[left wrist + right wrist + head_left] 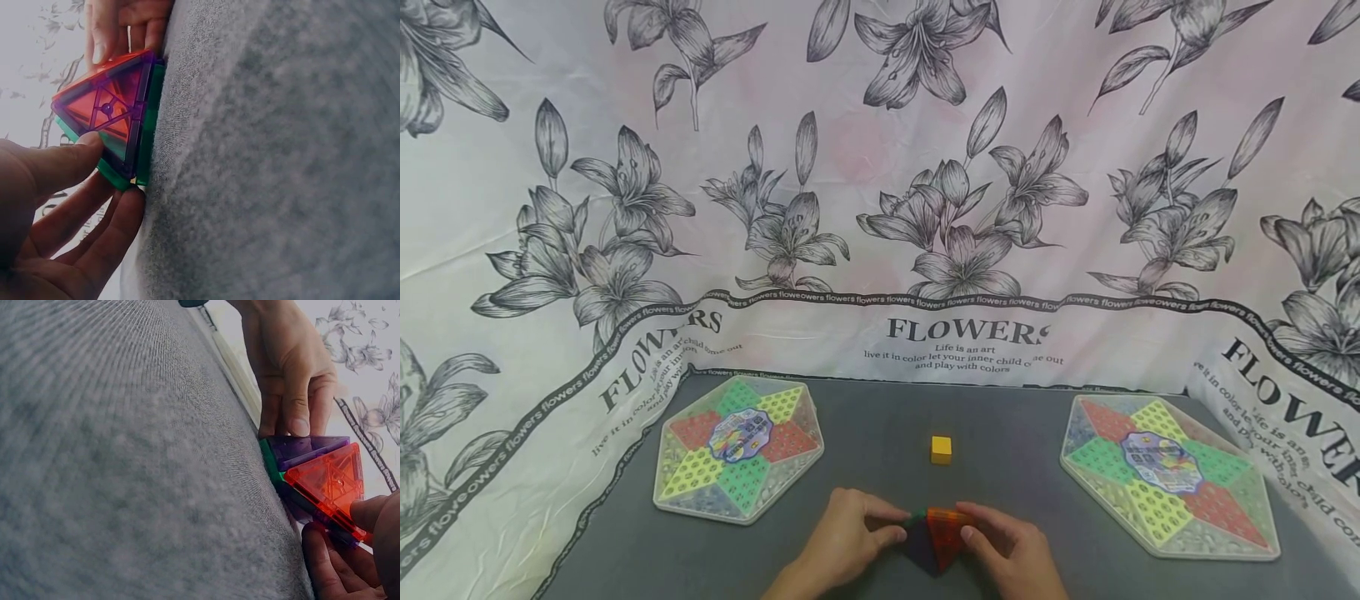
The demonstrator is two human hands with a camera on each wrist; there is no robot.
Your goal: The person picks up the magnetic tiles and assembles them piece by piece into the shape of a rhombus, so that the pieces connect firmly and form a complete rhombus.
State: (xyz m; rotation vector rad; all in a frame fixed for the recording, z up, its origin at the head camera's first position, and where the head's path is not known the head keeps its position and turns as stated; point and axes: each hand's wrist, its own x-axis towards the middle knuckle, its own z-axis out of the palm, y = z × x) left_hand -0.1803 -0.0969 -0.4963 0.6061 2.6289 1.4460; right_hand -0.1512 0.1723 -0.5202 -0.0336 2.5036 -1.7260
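A small pyramid of translucent magnetic tiles [934, 542] stands on the grey table, low in the head view. Its purple triangle [112, 106] faces the left wrist camera, and an orange-red triangle [331, 481] faces the right one. Green tile edges [149, 119] show along its base side. My left hand [847, 533] pinches the pyramid's left side between thumb and fingers. From the right, my right hand [1017, 546] holds the orange-red side, thumb on the face and fingers behind. Just beyond the pyramid sits a yellow cube [941, 450], apart from both hands.
Two hexagonal star-pattern game boards in clear cases lie on the table [880, 417], one board [696, 475] at left, the other board [1157, 508] at right. Behind and beside the table hangs a white flower-printed cloth [820, 342].
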